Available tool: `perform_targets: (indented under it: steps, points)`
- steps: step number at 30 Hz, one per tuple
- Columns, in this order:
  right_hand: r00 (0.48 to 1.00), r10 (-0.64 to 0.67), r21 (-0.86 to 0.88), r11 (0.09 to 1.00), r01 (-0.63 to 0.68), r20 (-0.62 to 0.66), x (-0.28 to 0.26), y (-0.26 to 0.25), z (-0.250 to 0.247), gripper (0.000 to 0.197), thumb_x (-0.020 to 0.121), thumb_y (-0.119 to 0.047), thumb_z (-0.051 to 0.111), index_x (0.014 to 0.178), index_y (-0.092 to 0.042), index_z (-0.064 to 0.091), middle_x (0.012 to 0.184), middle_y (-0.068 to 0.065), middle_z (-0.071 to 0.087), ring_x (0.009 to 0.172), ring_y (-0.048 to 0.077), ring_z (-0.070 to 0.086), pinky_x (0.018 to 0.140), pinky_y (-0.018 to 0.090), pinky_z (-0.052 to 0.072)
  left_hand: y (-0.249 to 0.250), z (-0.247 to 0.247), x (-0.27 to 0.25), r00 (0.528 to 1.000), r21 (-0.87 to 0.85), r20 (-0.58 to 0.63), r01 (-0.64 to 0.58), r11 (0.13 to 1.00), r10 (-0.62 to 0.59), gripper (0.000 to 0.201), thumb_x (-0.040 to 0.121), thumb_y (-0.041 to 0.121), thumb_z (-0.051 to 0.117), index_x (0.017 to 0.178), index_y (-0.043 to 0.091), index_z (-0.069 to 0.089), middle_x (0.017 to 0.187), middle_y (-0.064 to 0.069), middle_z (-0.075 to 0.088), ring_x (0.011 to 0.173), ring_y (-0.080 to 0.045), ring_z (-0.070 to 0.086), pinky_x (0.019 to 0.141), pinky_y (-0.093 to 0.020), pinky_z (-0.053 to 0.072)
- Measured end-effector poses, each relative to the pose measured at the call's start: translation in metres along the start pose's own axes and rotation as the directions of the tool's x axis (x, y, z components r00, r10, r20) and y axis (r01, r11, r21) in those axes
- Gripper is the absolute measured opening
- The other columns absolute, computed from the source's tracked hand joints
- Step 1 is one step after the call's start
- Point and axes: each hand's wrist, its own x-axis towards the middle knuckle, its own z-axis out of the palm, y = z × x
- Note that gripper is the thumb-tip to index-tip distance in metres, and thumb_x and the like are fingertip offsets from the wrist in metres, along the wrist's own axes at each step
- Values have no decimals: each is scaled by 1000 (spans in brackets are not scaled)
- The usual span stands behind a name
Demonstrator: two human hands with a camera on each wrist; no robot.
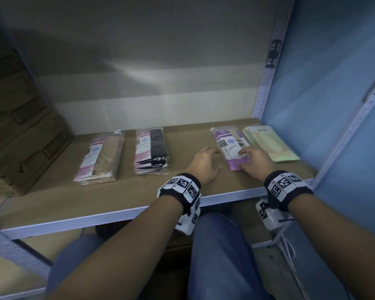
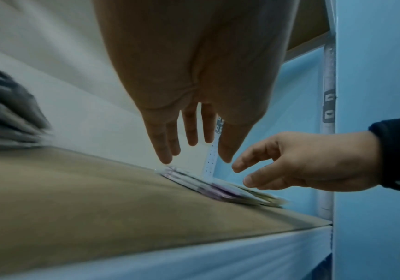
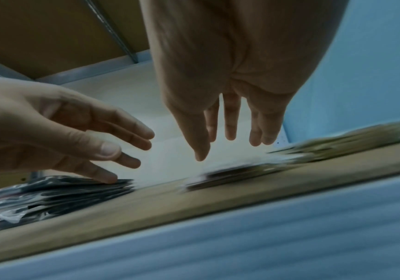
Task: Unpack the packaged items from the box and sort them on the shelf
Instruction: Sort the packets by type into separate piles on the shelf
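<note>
Arms: bare, no sleeves
Wristbands [image 1: 182, 188]: black, one on each wrist, topped with white blocks printed with black square-code markers
Right camera [image 1: 268, 215]: white housing under wrist, white cords hanging
Legs: blue jeans [image 1: 221, 252]

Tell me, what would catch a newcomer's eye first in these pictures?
Probably the two bare hands reaching onto the brown shelf board, each wrist wrapped in a black band with checkered markers. The right hand hovers over a purple-and-white flat packet, and the left hand is open beside it. Three more stacks of flat plastic-wrapped packets line the same board.
</note>
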Motion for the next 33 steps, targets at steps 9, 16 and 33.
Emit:
perform_targets:
  steps: [9, 16, 33]
  points:
    - [997, 54, 10, 998, -55, 46, -4, 33, 3, 43, 76, -12, 73, 117, -11, 62, 125, 8, 57, 115, 23, 53, 91, 21, 36, 20, 39, 15, 988, -28, 128, 88, 996, -84, 47, 86, 6, 58, 132, 10, 50, 137, -8, 49, 125, -22, 47, 102, -24, 36]
    - [998, 53, -10, 999, -53, 28, 2, 36, 8, 41, 79, -19, 72, 119, -16, 63, 126, 7, 55, 117, 25, 51, 101, 29, 36, 22, 48, 26, 991, -81, 92, 105, 991, -97, 39, 86, 4, 59, 124, 7, 57, 127, -12, 59, 114, -25, 57, 96, -24, 42]
    - [998, -48, 44, 998, 47, 35, 13, 40, 14, 35, 80, -18, 71, 115, -16, 68, 122, 2, 61, 112, 19, 54, 91, 16, 30, 9, 61, 38, 992, -77, -1, 126, 989, -126, 29, 88, 4, 59, 116, 4, 66, 122, -15, 60, 109, -26, 59, 101, -28, 45]
